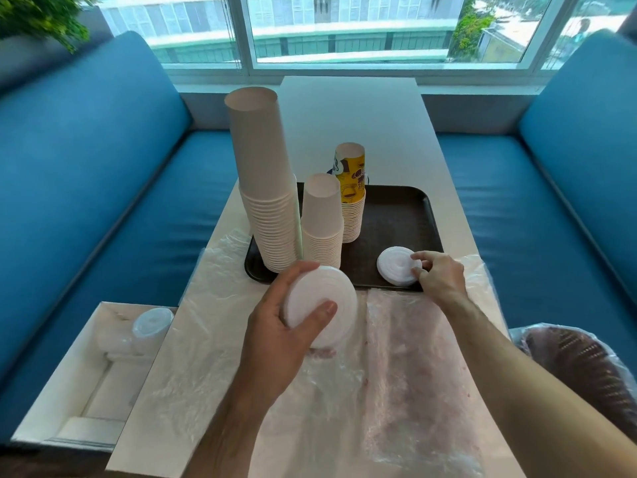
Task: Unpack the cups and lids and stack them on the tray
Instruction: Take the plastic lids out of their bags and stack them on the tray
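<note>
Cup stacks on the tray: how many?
3, all upside down on the dark brown plastic tray: tallest plain white paper cup stack at left, shorter plain white stack beside it, yellow-printed cup stack behind.

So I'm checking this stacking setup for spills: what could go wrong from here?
The tallest cup stack stands at the tray's left edge, close to the left hand holding a stack of lids; a brush might topple it. The right hand pinches the lids on the tray near its front rim; they could slide off onto the plastic wrap.
</note>
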